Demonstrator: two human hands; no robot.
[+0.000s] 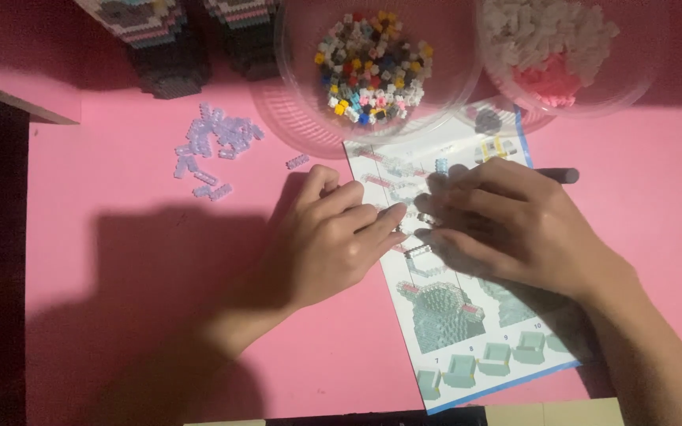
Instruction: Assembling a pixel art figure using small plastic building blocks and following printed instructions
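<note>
A: What fills most of the view?

B: A pink table (159, 260). On it lies an instruction sheet (467, 347) with blue-grey building diagrams, running from below the bowls down to the near edge.

A: And the bowls?

B: Two clear ones at the far side. The left bowl (297, 47) holds mixed coloured bricks, the right bowl (633, 79) white and pink ones. Two dark brick models (171, 55) stand left of them.

A: The hands?

B: Both rest over the sheet's upper half, fingertips meeting. The left hand (325, 244) has its fingers drawn together, pinching at something tiny; the right hand (515, 225) does the same from the other side. What they clamp is too small and hidden to make out.

A: Anything loose close by?

B: A small pale brick strip (417, 252) lies on the sheet just under the meeting fingertips. A pile of lilac bricks (215, 142) sits well left of the left hand, with a single stray (297, 161) just above its knuckles. A dark pen (558, 175) pokes out behind the right hand.
</note>
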